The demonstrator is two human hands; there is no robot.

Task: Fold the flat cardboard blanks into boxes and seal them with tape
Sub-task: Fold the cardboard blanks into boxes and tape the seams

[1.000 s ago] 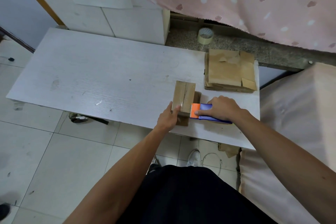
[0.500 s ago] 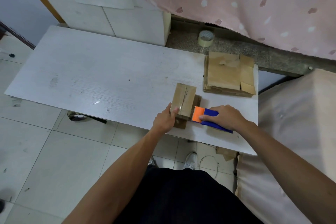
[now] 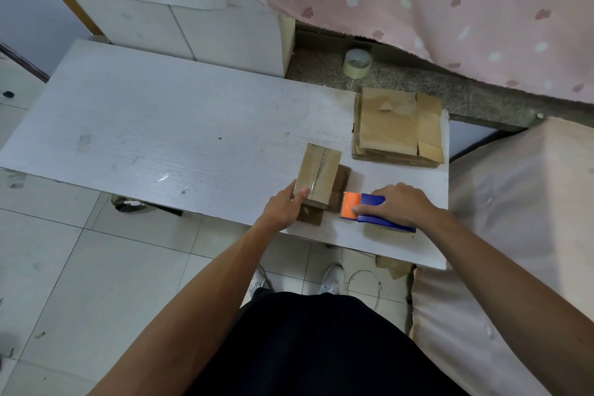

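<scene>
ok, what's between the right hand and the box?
Head view: the tape dispenser. The right hand grips its blue body, and its orange end points at the box, which the left hand holds.

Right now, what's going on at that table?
A person is sealing a cardboard box at the near edge of the white table. The left hand grips the box's near end; the right hand holds a blue and orange tape dispenser on the table just right of it. Tape runs along the top seam. A stack of flat blanks lies behind.
</scene>
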